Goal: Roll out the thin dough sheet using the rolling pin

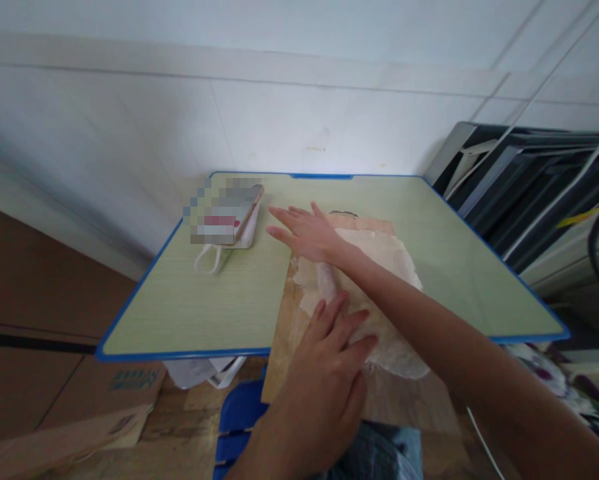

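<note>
A thin, pale sheet of dough point(392, 267) covers much of a wooden board point(287, 333) and reaches close to its right side. On the dough lies a flour-dusted rolling pin point(326, 281), pointing away from me. My right hand point(304, 232) crosses over to its far end, palm down, fingers stretched out to the left. At the near end, my left hand point(329, 370) rests with fingers spread over the pin and dough. Both palms hide the pin's ends. Neither hand is wrapped round it.
The board overhangs the near edge of a pale green table point(179, 313) with blue trim. A phone point(247, 207) sits on a white object at the left. White wall point(279, 120) stands behind, dark flat panels point(524, 173) lean at right, and a blue chair point(237, 413) is below.
</note>
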Tool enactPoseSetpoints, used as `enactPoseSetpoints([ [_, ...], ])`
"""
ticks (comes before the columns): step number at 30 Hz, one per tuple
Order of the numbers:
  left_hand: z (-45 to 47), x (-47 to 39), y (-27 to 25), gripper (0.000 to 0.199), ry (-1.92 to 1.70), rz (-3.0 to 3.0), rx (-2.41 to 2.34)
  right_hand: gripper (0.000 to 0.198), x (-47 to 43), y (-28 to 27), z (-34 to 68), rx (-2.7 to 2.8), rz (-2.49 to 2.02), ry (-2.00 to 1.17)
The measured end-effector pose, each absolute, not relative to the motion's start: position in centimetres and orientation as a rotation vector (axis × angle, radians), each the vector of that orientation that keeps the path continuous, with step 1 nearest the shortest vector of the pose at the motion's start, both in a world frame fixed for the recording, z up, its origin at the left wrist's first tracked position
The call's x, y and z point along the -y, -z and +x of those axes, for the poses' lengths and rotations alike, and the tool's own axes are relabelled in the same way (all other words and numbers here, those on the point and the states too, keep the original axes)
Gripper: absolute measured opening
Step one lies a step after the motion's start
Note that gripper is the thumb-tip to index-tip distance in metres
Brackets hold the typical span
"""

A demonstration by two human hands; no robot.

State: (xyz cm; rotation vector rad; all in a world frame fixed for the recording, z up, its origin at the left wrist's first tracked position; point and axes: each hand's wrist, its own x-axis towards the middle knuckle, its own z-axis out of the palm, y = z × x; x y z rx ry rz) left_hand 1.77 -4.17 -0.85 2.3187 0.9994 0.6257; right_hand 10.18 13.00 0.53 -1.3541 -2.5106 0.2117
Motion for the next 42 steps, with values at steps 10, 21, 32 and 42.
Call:
enactPoseSetpoints([
  [10,2.1,4.0,0.6,0.04,-0.589,2.387,-0.861,0.053,-11.1,1.4,17.8,2.317,-1.62,-0.186],
  [21,1.6,4.1,1.0,0.04,-0.773,2.19,-1.012,0.067,-12.8,-0.3,9.4,2.399,-1.505,-0.179],
  [32,2.1,4.0,0.8,0.044,-0.722,2.279,-0.875,0.053,-11.0,1.2,17.0,2.321,-1.689,-0.199],
  [42,1.6,4.1,1.4,0.038,-0.896,2.157,-1.021,0.059,-12.7,-0.2,7.9,2.489,-1.455,-0.131],
])
